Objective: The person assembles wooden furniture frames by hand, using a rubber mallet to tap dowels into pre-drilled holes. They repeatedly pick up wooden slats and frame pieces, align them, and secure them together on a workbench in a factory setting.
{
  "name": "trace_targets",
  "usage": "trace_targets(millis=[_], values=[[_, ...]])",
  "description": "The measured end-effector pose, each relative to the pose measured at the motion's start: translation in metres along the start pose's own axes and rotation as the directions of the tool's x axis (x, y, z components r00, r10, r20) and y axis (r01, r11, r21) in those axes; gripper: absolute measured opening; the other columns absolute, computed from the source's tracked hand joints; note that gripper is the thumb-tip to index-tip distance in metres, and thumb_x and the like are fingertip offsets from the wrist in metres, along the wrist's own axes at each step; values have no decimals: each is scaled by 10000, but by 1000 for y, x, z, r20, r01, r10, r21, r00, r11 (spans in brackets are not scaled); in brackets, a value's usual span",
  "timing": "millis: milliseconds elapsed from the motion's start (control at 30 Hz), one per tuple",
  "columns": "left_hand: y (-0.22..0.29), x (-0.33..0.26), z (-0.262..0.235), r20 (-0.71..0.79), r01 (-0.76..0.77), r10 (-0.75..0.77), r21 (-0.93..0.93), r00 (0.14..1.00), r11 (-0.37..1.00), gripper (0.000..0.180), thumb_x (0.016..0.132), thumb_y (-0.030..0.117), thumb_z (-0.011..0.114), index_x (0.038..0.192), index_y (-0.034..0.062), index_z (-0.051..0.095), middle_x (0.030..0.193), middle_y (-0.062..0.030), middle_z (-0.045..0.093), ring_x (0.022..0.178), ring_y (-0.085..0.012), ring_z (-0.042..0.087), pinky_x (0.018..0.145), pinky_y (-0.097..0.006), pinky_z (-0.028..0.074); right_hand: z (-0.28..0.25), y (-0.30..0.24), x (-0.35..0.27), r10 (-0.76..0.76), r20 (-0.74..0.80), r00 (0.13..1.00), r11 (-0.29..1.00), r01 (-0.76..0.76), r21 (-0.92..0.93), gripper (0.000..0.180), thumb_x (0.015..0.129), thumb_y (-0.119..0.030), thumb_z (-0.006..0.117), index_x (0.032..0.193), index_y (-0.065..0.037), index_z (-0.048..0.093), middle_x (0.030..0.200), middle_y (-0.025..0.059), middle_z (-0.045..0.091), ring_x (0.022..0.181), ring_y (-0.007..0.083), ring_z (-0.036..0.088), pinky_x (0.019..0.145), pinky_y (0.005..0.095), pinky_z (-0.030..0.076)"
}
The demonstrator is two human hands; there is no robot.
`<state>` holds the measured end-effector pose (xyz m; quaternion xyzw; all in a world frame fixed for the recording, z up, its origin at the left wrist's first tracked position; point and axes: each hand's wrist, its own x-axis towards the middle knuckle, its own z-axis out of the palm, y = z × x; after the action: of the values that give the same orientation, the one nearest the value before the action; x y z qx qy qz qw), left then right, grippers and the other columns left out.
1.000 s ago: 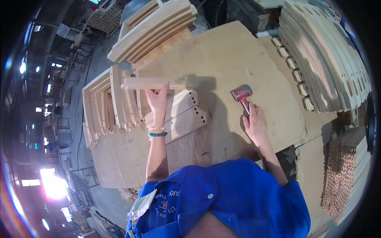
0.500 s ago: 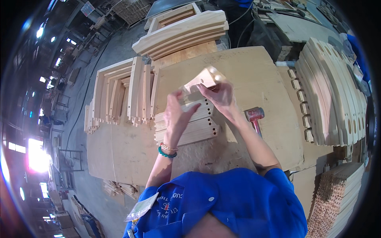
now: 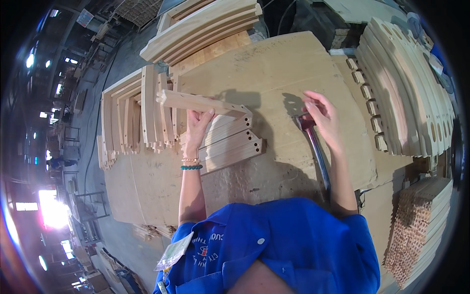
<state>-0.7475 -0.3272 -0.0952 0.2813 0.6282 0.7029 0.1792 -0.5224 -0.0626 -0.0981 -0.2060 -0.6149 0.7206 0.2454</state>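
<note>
My left hand (image 3: 197, 130), with bead bracelets at the wrist, grips a pale wooden rail (image 3: 203, 103) from below. Dowel pegs stick out of the rail's left end, and its right end shows drilled holes. Beneath it lies a short stack of similar wooden rails (image 3: 227, 153) with dark holes at their right ends. My right hand (image 3: 323, 117) is raised with fingers apart, holding nothing. Right by it is a red-headed mallet (image 3: 318, 152), its handle pointing toward me; whether the hand touches it I cannot tell.
Cardboard (image 3: 274, 68) covers the worktable. Assembled wooden frames (image 3: 142, 110) stand at the left, and curved boards (image 3: 205, 36) are stacked at the far edge. Long slotted panels (image 3: 391, 93) fill the right side. Below them is a pile of wooden strips (image 3: 421, 220).
The rail has gone from between both hands to my left hand alone, now lying crosswise. My right hand has moved right, over beside the mallet. The view has shifted slightly.
</note>
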Motion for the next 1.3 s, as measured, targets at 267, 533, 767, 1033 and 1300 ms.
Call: trace_targets(millis=[267,533,767,1033,1300], values=[[-4,9,-3,-88,157,-151,64,985,986,428,910,96,623,1270,59,394,1257,-132,554,1003,-123,598,803,-274,584,-48,29,-27,72,-145,987,997,-75,-20,310,947,-150,586,1239,-48,583,1079,69,617,869,112,622,739,236,524],[-6,20,0,-206,216,-178,180,962,960,302,897,139,658,1127,0,519,1029,-95,611,877,-149,629,749,-285,578,-54,45,-41,126,-148,981,991,-130,-19,298,949,-137,577,1235,-56,586,1070,61,626,875,101,618,738,233,517],[-3,28,22,-165,65,11,447,986,892,316,864,182,711,1065,-31,594,872,-60,626,765,-106,608,650,-247,526,-55,47,-47,160,-180,971,987,-163,2,288,953,-128,569,1234,-71,591,1079,59,626,878,102,616,744,241,518],[8,31,41,-138,53,39,606,990,794,403,806,204,759,1080,-23,570,928,-103,656,793,-150,617,733,-299,504,-53,54,-47,177,-174,969,984,-176,17,282,952,-135,581,1227,-76,602,1071,61,634,884,100,612,746,245,519],[-1,24,20,-89,79,-33,574,995,815,434,841,174,726,1177,-25,537,1020,-91,647,837,-156,631,741,-284,520,-53,55,-49,160,-167,973,987,-162,-1,272,950,-130,579,1214,-78,613,1074,68,630,884,107,609,743,246,514]])
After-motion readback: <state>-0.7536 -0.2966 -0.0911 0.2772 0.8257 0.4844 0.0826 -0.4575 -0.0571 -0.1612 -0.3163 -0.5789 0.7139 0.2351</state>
